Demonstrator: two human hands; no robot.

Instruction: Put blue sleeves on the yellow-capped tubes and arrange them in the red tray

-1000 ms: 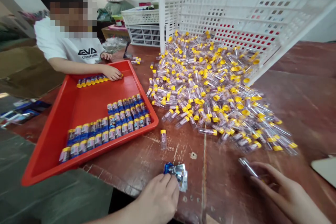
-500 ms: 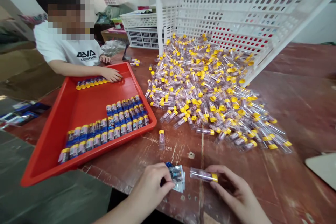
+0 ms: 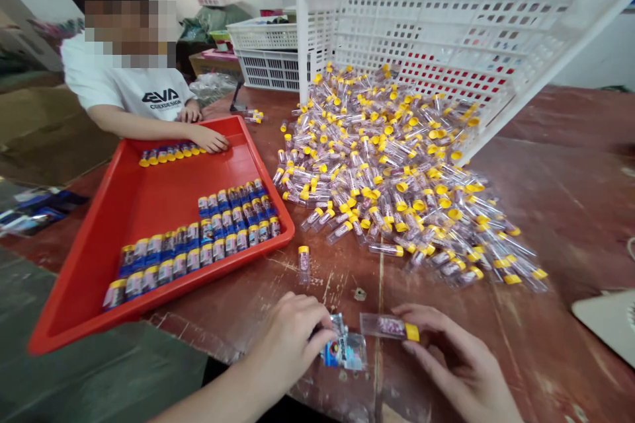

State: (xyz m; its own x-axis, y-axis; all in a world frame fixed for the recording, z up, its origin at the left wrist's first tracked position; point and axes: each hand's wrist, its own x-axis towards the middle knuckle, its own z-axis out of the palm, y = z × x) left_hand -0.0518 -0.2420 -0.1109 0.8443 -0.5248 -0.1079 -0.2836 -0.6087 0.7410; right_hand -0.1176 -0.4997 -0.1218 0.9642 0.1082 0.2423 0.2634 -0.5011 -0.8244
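Note:
My left hand [image 3: 292,344] pinches a small blue and clear printed packet [image 3: 342,349] low over the table's front edge. To its right, my right hand [image 3: 451,357] holds a clear tube [image 3: 389,326] by its yellow cap, between thumb and fingers. The tube lies nearly level, pinkish contents near the cap, its clear end pointing at the packet; the two are a small distance apart. Another capped tube [image 3: 303,264] rests by itself just beyond my hands. Behind it spreads a large heap of similar tubes [image 3: 377,172].
A red tray [image 3: 169,195] at the left holds rows of yellow-capped tubes with blue inside. Across it, a person [image 3: 149,89] in a white shirt reaches one hand in. A white basket [image 3: 446,20] lies tipped behind the heap. A pale flat object [image 3: 608,320] sits at the right edge.
The packet in my left hand has turned and spread, showing more of its printed blue side. My right hand and its tube have shifted slightly right. The person's other hand has drawn toward their body.

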